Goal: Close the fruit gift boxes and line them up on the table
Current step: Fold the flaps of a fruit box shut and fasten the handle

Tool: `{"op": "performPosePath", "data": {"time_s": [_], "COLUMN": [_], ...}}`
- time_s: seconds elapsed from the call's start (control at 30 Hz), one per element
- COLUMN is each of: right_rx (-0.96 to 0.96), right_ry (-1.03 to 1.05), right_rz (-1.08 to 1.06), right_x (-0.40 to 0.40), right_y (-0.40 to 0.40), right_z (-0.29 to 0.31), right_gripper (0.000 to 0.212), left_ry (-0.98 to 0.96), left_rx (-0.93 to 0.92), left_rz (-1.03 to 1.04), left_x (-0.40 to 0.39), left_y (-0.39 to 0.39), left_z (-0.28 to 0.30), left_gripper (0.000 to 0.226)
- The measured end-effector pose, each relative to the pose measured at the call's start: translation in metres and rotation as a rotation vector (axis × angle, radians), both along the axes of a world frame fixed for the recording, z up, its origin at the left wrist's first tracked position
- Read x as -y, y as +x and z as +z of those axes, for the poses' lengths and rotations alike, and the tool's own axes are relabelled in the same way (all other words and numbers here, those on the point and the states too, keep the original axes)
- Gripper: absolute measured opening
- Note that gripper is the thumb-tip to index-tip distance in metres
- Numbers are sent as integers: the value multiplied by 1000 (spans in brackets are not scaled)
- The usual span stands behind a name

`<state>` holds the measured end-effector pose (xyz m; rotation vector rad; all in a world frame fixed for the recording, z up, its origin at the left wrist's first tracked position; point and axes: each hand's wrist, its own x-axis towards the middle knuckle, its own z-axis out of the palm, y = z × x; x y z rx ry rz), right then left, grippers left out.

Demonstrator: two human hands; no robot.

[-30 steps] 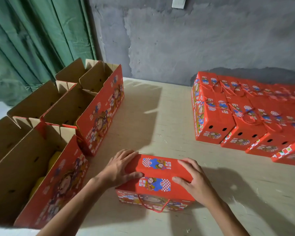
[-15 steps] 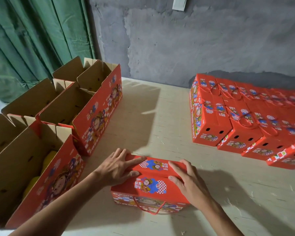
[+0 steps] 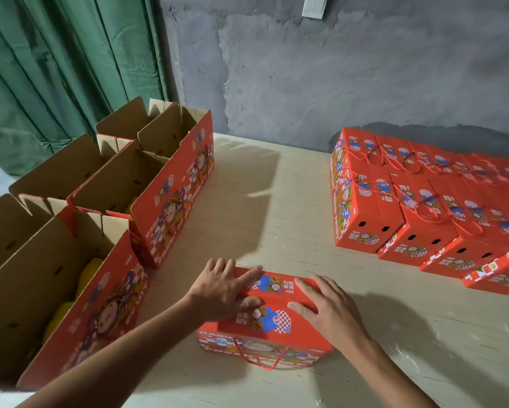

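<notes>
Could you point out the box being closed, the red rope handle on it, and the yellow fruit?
Box being closed (image 3: pixel 272 318), head view, top flap.
Red rope handle (image 3: pixel 262 365), head view, bottom of loop.
Yellow fruit (image 3: pixel 90 273), head view, upper piece.

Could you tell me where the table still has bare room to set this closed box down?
The widest bare stretch of table runs between the open boxes on the left and the closed boxes on the right. Bare tabletop also lies nearer, right of the box under both hands. Both box groups are tightly packed.
</notes>
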<state>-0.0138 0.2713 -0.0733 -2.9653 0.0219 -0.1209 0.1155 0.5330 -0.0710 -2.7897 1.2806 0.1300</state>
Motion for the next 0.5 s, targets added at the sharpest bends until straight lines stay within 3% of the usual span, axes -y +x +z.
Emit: {"op": "performPosePath", "data": {"time_s": [0.17,0.5], "right_rx": [55,-135], "right_ry": [-27,-65], "right_rz": [-22,105], "right_x": [-5,0], "right_y": [-1,3], "right_z": [-5,-5], "right_gripper": [63,61], "left_ry": [12,94], "left_rx": [-15,65], "left_rz": [9,-87], "left_x": [0,-3], "left_y": [1,8], "left_z": [-1,-7], "left_gripper": [88,92]}}
